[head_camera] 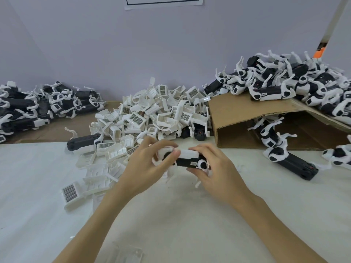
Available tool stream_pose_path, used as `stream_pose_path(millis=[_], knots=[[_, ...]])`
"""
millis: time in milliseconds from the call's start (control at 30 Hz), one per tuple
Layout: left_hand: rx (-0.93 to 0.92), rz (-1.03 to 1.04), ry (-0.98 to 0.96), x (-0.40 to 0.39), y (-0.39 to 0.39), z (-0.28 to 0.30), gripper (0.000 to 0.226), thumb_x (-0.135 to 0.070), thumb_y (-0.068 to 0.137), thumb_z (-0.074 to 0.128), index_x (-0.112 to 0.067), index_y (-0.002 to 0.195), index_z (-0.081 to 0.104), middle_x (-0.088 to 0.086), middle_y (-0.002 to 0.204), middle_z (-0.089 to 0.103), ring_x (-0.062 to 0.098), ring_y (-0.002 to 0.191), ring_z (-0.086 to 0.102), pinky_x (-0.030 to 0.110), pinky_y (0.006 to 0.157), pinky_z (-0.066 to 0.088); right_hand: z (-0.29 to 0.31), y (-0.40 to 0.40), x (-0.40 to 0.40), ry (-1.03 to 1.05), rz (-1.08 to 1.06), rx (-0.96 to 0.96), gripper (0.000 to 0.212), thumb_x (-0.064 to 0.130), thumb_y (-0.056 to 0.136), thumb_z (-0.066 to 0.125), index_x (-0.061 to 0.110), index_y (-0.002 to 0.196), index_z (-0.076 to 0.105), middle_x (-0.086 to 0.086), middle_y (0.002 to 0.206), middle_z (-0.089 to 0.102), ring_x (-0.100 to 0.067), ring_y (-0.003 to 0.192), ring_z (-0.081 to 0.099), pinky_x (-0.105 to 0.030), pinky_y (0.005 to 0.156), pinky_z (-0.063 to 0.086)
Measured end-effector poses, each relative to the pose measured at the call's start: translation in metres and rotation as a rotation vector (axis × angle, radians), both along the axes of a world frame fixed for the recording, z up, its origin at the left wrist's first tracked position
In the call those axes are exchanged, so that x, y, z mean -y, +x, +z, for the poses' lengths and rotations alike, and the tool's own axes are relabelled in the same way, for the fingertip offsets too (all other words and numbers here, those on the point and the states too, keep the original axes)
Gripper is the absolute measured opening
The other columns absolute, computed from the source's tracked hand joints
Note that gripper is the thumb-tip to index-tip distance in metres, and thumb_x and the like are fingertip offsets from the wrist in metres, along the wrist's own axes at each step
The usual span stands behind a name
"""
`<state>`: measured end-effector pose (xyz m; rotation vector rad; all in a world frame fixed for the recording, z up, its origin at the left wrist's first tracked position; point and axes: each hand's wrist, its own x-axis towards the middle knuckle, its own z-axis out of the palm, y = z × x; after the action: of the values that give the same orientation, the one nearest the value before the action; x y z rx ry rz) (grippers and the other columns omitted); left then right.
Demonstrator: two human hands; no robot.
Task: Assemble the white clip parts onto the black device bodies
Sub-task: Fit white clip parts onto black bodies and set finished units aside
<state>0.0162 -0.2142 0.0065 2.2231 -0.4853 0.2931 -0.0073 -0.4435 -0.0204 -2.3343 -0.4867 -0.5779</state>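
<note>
Black device body (pixel 190 161) under a white clip part (pixel 187 153), gripped by left hand (pixel 150 164) and right hand (pixel 212 168).

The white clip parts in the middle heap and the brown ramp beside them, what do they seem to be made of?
The white clip parts look like moulded plastic with a matt to slightly glossy finish: thin walls, ribs and identical shapes suggest it. The brown ramp looks like corrugated cardboard, matt and raw: its folded crease and thick edge show it.

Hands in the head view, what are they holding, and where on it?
One black device body: left hand grips its left end, right hand its right end.
</note>
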Motion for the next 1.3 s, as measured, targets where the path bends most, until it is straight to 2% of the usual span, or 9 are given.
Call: stream_pose_path(millis=[67, 167, 433, 600, 800, 967, 1067, 1200, 1300], knots=[[-0.114, -0.172, -0.06, 0.001, -0.003, 0.001, 0.048, -0.077, 0.086, 0.063, -0.053, 0.128, 0.063, -0.016, 0.125, 0.056, 0.004, 0.111, 0.063, 0.021, 0.091, 0.053, 0.001, 0.0, -0.001, 0.027, 0.004, -0.03, 0.039, 0.035, 0.093, 0.078, 0.02, 0.126, 0.064, 0.013, 0.119, 0.057, -0.009, 0.101, 0.061, -0.029, 0.084, 0.053], [-0.037, -0.183, -0.044, 0.005, -0.002, -0.006, 0.051, -0.052, 0.084, 0.084, -0.046, 0.129, 0.061, -0.013, 0.13, 0.055, 0.013, 0.112, 0.063, 0.027, 0.089, 0.057, 0.002, -0.002, -0.006, 0.059, 0.01, -0.039, 0.046, 0.038, 0.09, 0.079, 0.014, 0.126, 0.066, 0.006, 0.116, 0.062, -0.014, 0.101, 0.064, -0.028, 0.085, 0.054], [-0.009, -0.116, -0.104, 0.016, -0.003, -0.018, 0.035, -0.035, 0.093, 0.079, -0.044, 0.122, 0.061, -0.008, 0.119, 0.053, 0.016, 0.092, 0.059, 0.024, 0.071, 0.054, 0.008, -0.004, -0.012, 0.112, 0.001, -0.063, 0.038, 0.033, 0.088, 0.082, 0.014, 0.117, 0.067, 0.003, 0.107, 0.066, -0.015, 0.1, 0.06, -0.035, 0.085, 0.052], [0.012, -0.135, -0.127, 0.018, -0.006, -0.016, 0.033, -0.028, 0.093, 0.08, -0.036, 0.119, 0.061, -0.008, 0.112, 0.057, 0.014, 0.099, 0.056, 0.025, 0.07, 0.053, 0.01, -0.007, -0.011, 0.072, -0.023, -0.089, 0.033, 0.035, 0.089, 0.082, 0.017, 0.11, 0.066, 0.006, 0.102, 0.067, -0.021, 0.096, 0.061, -0.044, 0.082, 0.052], [0.009, -0.176, -0.116, 0.019, -0.009, -0.01, 0.032, -0.023, 0.094, 0.08, -0.027, 0.121, 0.063, -0.028, 0.103, 0.056, 0.014, 0.099, 0.055, 0.038, 0.073, 0.055, 0.011, -0.011, -0.011, 0.065, -0.021, -0.065, 0.034, 0.037, 0.088, 0.083, 0.016, 0.108, 0.066, 0.005, 0.1, 0.066, -0.019, 0.094, 0.06, -0.043, 0.079, 0.052], [0.031, -0.188, -0.105, 0.017, -0.01, -0.008, 0.036, -0.026, 0.094, 0.079, -0.028, 0.125, 0.062, -0.012, 0.113, 0.054, 0.016, 0.094, 0.056, 0.036, 0.076, 0.055, 0.004, -0.01, -0.009, 0.085, 0.037, -0.079, 0.036, 0.032, 0.091, 0.08, 0.016, 0.117, 0.06, 0.006, 0.108, 0.063, -0.016, 0.099, 0.061, -0.04, 0.082, 0.054], [0.098, -0.271, -0.052, 0.011, -0.011, -0.008, 0.035, -0.028, 0.097, 0.075, -0.026, 0.128, 0.06, 0.0, 0.122, 0.051, 0.022, 0.108, 0.058, 0.037, 0.09, 0.054, 0.002, -0.012, -0.007, 0.287, 0.21, -0.288, 0.032, 0.031, 0.096, 0.073, 0.023, 0.117, 0.051, 0.012, 0.108, 0.066, -0.015, 0.101, 0.068, -0.036, 0.083, 0.057], [0.143, -0.246, 0.026, 0.009, -0.012, -0.008, 0.046, -0.059, 0.1, 0.054, -0.039, 0.141, 0.05, -0.015, 0.129, 0.051, 0.013, 0.12, 0.057, 0.013, 0.091, 0.045, 0.005, -0.011, -0.01, 0.499, 0.273, -0.318, 0.021, 0.038, 0.1, 0.065, 0.022, 0.113, 0.058, 0.008, 0.104, 0.072, -0.019, 0.099, 0.072, -0.032, 0.084, 0.059], [0.058, -0.177, -0.071, 0.014, -0.013, -0.01, 0.053, -0.067, 0.1, 0.046, -0.047, 0.148, 0.036, -0.016, 0.104, 0.065, 0.01, 0.099, 0.065, 0.016, 0.081, 0.048, 0.006, -0.012, -0.015, 0.542, 0.229, -0.305, 0.027, 0.035, 0.099, 0.07, 0.027, 0.124, 0.063, 0.011, 0.11, 0.074, -0.016, 0.102, 0.073, -0.032, 0.083, 0.06]])
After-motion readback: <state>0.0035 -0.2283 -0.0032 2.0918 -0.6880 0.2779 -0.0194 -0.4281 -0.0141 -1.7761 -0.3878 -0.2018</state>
